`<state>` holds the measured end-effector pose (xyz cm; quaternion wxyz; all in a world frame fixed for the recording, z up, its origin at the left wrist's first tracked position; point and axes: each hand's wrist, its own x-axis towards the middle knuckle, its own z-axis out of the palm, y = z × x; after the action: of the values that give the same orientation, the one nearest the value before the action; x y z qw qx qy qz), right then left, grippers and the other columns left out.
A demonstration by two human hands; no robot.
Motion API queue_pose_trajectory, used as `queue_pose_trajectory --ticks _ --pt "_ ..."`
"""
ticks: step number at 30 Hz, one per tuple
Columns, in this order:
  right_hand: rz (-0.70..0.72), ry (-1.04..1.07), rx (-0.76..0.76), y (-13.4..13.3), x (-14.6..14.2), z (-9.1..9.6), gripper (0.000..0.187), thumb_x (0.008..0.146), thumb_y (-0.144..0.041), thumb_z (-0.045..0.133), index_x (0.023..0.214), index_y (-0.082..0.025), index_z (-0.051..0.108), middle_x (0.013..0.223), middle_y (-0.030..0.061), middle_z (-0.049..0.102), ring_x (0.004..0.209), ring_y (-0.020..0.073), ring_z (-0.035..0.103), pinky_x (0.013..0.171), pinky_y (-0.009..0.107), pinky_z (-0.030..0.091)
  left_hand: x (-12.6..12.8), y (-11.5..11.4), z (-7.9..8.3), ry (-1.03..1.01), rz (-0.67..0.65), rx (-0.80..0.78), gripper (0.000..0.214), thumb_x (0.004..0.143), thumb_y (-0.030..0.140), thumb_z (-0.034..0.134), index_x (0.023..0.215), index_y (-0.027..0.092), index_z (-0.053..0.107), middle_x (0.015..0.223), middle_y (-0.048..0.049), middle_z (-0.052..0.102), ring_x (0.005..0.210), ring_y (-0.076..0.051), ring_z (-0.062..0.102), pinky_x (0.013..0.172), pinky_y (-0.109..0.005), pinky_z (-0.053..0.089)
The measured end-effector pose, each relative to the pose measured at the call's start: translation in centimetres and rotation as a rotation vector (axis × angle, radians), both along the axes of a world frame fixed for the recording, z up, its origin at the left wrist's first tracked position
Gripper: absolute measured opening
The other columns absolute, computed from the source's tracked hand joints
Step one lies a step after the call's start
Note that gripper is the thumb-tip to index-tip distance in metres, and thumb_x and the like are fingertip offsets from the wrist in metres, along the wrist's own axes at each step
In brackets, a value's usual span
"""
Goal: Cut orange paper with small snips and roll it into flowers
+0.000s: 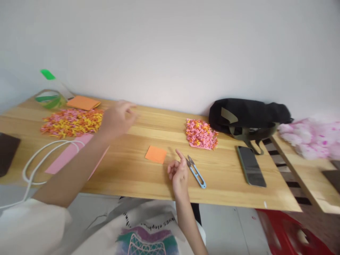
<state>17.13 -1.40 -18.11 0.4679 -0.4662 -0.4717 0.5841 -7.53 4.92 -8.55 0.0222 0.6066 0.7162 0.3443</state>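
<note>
Orange paper square (pixel 156 154) lies between left hand (pixel 117 118) (blurred) and right hand (pixel 179 173).

Left hand (pixel 117 118) raised over worktop (pixel 138 177) beside paper-scrap pile (pixel 71 122), fingers loosely curled. Right hand (pixel 179 173) rests empty between orange paper square (pixel 156 154) and snips (pixel 196 172). Phone (pixel 251 165) lies further right.

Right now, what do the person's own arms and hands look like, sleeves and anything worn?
The left hand and right hand are bare: no gloves, watch or rings visible. Forearms uncovered. A short white sleeve covers the left upper arm; the white shirt carries a teal and purple print.
</note>
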Motion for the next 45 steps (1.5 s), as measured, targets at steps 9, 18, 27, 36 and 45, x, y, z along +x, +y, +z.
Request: queue_pose_trajectory --ticks 9,18,27,36,45 --pt "0.006 -0.155 0.063 0.1 -0.4 -0.7 0.037 0.090 -0.038 0.055 0.120 -0.015 0.055 0.061 -0.0073 0.043 0.053 0.0106 0.040 0.052 0.024 0.034 5.1 2.1 -8.8 0.159 -0.523 -0.317 0.046 0.091 0.044 0.054 0.125 0.014 0.060 0.146 -0.0180 0.049 0.137 -0.033 0.042 0.114 -0.050 0.032" --pt "0.200 -0.833 0.214 1.5 -1.3 1.4 0.042 0.083 -0.022 0.062 0.125 -0.013 0.063 0.094 0.0104 0.068 0.078 0.0210 0.061 0.074 0.034 0.048 4.9 2.1 -9.6 0.239 -0.532 -0.249 0.043 0.094 0.042 0.052 0.126 0.014 0.059 0.143 -0.0178 0.052 0.135 -0.032 0.044 0.111 -0.049 0.035" --pt "0.228 -1.020 0.209 2.4 -1.8 1.5 0.033 0.085 -0.021 0.064 0.117 -0.015 0.072 0.091 0.0110 0.071 0.077 0.0224 0.065 0.073 0.032 0.048 4.9 2.4 -10.2 0.231 -0.528 -0.210 0.039 0.091 0.038 0.059 0.123 0.017 0.061 0.140 -0.0155 0.055 0.131 -0.031 0.048 0.109 -0.048 0.037" --pt "-0.022 -0.615 0.249 2.3 -1.0 -0.6 0.029 0.088 -0.030 0.058 0.106 -0.014 0.075 0.085 0.0091 0.075 0.063 0.0168 0.060 0.061 0.028 0.048 4.7 2.5 -9.8 0.037 -0.551 -0.116 0.029 0.093 0.035 0.051 0.105 0.016 0.069 0.120 -0.0128 0.068 0.117 -0.030 0.056 0.100 -0.047 0.039" --pt "-0.142 -0.697 0.345 2.3 -1.7 -0.8 0.033 0.085 -0.025 0.056 0.113 -0.016 0.071 0.075 0.0052 0.066 0.058 0.0146 0.053 0.060 0.028 0.045 6.7 1.1 -9.2 -0.349 -0.843 -0.118 0.037 0.087 0.039 0.057 0.056 0.018 0.056 0.060 -0.0003 0.059 0.064 -0.015 0.054 0.070 -0.030 0.041"
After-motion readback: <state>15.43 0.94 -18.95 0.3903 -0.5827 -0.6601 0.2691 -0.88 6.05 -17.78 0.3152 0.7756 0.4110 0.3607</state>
